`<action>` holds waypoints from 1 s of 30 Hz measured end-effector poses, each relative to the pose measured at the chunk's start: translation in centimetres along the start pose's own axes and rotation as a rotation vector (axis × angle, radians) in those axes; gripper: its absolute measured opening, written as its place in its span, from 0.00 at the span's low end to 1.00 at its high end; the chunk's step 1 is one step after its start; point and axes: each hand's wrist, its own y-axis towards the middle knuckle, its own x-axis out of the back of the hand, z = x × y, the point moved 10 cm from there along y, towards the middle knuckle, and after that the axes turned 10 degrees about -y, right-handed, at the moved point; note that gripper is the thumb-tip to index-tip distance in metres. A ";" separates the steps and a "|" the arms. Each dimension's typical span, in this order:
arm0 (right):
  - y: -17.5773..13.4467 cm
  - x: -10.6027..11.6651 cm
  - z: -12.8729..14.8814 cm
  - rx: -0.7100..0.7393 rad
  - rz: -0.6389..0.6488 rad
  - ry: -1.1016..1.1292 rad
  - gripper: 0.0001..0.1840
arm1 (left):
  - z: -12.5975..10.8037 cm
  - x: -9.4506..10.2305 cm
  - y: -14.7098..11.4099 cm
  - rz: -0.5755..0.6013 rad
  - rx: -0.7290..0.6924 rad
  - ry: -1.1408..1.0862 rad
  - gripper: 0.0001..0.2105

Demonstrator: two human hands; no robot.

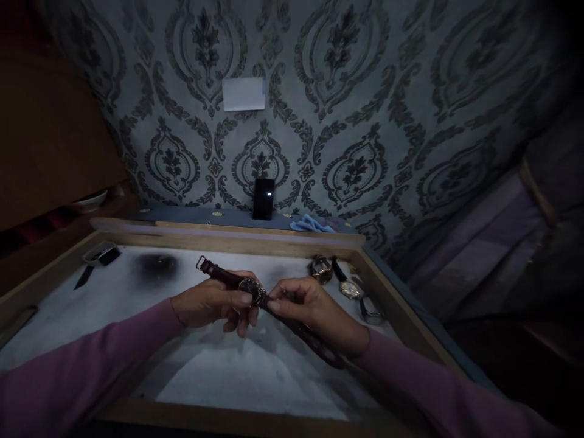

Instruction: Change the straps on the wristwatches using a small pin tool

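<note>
A wristwatch (250, 291) with a dark dial, a gold-coloured case and a dark brown strap is held above the white surface of a shallow wooden tray (269, 240). My left hand (214, 304) grips its case, thumb on top and fingers beneath. The buckle end of the strap sticks out to the upper left. My right hand (310, 307) pinches the other strap half close to the case, and that half runs down to the right under the hand. Dim light hides the dial's details.
Several other watches lie inside the tray: a gold-toned watch (320, 269), a black-strapped watch (349, 288) and a dark one (370, 310) at right, another (108, 255) at far left. Behind the tray are an upright phone (263, 199) and a blue cloth (311, 224).
</note>
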 end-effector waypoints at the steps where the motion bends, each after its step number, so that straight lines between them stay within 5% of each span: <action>1: 0.0 -0.1 0.0 0.004 0.006 -0.004 0.20 | 0.1 0.2 0.1 -0.039 -0.013 0.005 0.17; 9: 0.3 -0.7 -0.1 0.019 0.094 -0.109 0.22 | 0.6 1.6 0.1 -0.259 -0.049 0.060 0.17; 23: -0.9 1.1 2.9 0.287 -0.135 -0.352 0.15 | 0.0 1.9 0.1 -0.240 -0.048 0.096 0.17; 30: -0.9 0.8 2.5 0.213 -0.089 -0.234 0.15 | 0.5 1.9 0.1 -0.213 -0.040 0.063 0.18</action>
